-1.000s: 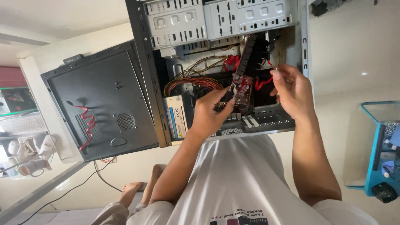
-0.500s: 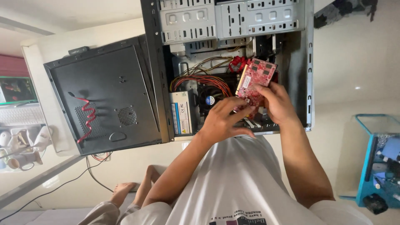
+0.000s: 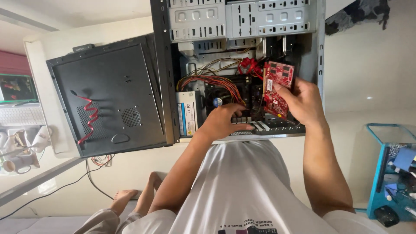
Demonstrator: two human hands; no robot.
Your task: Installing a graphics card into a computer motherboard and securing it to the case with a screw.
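My right hand (image 3: 305, 102) grips a red circuit card (image 3: 276, 86) by its lower edge and holds it tilted just above the inside of an open computer case (image 3: 164, 86). My left hand (image 3: 225, 119) lies on the motherboard (image 3: 281, 126) by the slots, fingers stretched flat and holding nothing. It is just left of the card, beside a black fan (image 3: 216, 100). A bundle of orange and red wires (image 3: 208, 80) runs above the fan.
The case's black side panel (image 3: 108, 95) leans at the left with a red cable (image 3: 89, 117) on it. Metal drive bays (image 3: 242, 19) fill the top. A blue and glass stand (image 3: 390, 173) is at the right, white clutter (image 3: 21, 143) at the far left.
The red card has come up away from the board. My left hand let go of it and dropped onto the motherboard; my right hand alone holds it now.
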